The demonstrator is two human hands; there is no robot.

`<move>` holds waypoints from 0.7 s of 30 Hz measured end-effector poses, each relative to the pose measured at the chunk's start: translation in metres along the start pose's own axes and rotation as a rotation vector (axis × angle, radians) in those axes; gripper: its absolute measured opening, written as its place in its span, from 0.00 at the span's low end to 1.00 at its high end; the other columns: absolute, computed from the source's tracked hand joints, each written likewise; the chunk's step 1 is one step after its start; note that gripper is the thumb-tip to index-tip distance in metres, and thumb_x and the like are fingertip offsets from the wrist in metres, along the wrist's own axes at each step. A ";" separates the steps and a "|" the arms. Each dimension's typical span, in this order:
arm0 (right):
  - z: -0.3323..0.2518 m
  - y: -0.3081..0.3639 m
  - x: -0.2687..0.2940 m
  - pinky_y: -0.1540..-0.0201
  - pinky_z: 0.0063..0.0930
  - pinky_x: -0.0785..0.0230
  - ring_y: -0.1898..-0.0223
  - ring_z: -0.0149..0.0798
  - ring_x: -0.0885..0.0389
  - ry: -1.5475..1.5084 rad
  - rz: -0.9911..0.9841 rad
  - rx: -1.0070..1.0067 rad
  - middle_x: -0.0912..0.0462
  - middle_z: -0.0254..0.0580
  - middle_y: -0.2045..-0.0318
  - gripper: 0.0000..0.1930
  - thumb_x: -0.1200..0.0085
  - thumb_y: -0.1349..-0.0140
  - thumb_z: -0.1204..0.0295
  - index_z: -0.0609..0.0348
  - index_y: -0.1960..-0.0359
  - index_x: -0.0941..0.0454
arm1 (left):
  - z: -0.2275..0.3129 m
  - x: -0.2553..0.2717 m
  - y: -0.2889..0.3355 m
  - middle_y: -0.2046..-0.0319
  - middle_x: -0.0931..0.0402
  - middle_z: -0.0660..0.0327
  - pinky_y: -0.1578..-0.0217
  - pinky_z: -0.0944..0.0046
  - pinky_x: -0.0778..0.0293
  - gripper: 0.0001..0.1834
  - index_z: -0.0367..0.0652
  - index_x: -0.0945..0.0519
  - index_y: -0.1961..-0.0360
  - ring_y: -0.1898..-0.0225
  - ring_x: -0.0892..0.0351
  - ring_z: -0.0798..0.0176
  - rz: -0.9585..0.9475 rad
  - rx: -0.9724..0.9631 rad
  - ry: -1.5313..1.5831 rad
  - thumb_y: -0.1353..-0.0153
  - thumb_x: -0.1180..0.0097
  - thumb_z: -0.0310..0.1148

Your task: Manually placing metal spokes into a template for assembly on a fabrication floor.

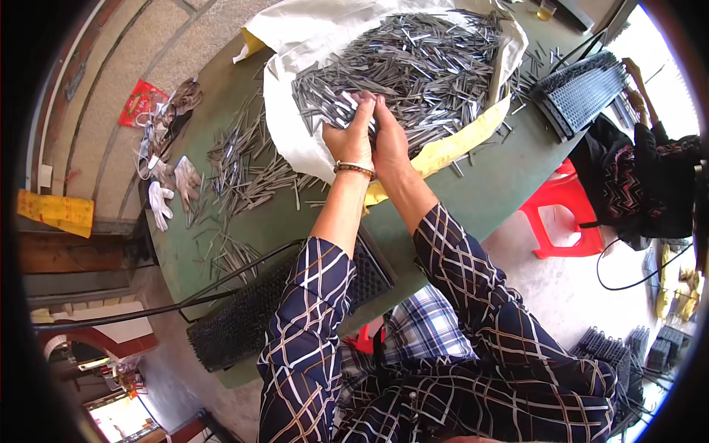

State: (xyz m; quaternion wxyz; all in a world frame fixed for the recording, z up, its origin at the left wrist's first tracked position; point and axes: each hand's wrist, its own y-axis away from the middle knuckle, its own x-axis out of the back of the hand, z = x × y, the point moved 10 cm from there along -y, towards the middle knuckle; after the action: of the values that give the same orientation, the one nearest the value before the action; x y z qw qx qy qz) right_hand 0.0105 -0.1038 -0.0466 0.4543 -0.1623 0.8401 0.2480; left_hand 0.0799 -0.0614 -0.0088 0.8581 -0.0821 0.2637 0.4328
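Observation:
My left hand [350, 142] and my right hand [390, 139] are pressed together at the near side of a big heap of thin metal rods [421, 63]. Between them they cup a bunch of metal rods [341, 109], whose shiny ends stick out past the fingers. The thumbs lie side by side, and most of the fingers are hidden behind the palms and rods. The heap rests on an opened white sack [284, 122] with a yellow band [465, 142] along its near edge. A beaded bracelet circles my left wrist.
Loose rods [240, 166] lie scattered on the green table [484, 193]. Left of them are work gloves [160, 203] and a red packet [142, 103]. A black bristly rack [244, 321] stands below my left arm. Across the table, another person's hands touch a perforated rack [580, 96]. A red stool [565, 214] is right.

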 end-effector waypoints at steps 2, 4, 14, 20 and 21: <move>0.000 0.001 -0.006 0.44 0.24 0.37 0.50 0.33 0.27 0.070 -0.048 0.026 0.23 0.41 0.50 0.19 0.59 0.30 0.62 0.62 0.45 0.28 | -0.004 0.007 -0.004 0.63 0.22 0.62 0.59 0.66 0.26 0.18 0.39 0.25 0.60 0.64 0.23 0.67 0.014 0.030 0.031 0.53 0.34 0.23; 0.001 0.008 -0.012 0.43 0.24 0.38 0.49 0.32 0.28 0.193 -0.048 0.060 0.24 0.41 0.49 0.19 0.59 0.30 0.63 0.62 0.46 0.28 | -0.005 0.020 -0.011 0.63 0.23 0.62 0.59 0.66 0.26 0.17 0.39 0.24 0.60 0.63 0.23 0.67 0.034 0.026 0.095 0.53 0.34 0.24; -0.021 0.053 -0.024 0.38 0.27 0.44 0.42 0.35 0.33 0.393 -0.019 0.199 0.30 0.45 0.43 0.22 0.62 0.29 0.63 0.67 0.41 0.35 | -0.024 0.018 0.023 0.66 0.21 0.60 0.63 0.67 0.23 0.12 0.36 0.23 0.64 0.68 0.21 0.65 -0.005 0.437 0.412 0.50 0.37 0.25; -0.011 0.099 -0.031 0.63 0.19 0.29 0.69 0.25 0.25 0.395 -0.217 -0.209 0.23 0.32 0.67 0.23 0.60 0.30 0.59 0.68 0.45 0.32 | 0.029 0.022 0.108 0.68 0.23 0.58 0.71 0.65 0.22 0.14 0.37 0.28 0.56 0.70 0.21 0.64 -0.267 0.685 0.432 0.43 0.45 0.28; -0.009 0.120 -0.042 0.78 0.16 0.33 0.80 0.21 0.31 0.458 -0.239 -0.296 0.28 0.25 0.75 0.25 0.59 0.31 0.56 0.68 0.46 0.31 | 0.043 0.026 0.130 0.68 0.23 0.59 0.71 0.66 0.23 0.14 0.37 0.27 0.56 0.70 0.22 0.64 -0.303 0.665 0.370 0.44 0.45 0.28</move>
State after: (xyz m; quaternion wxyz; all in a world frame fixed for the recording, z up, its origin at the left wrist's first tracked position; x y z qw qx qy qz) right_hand -0.0333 -0.0076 0.0254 0.2505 -0.3761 0.8503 0.2697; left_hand 0.0069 0.0520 0.0254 0.8301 0.0852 0.5240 0.1705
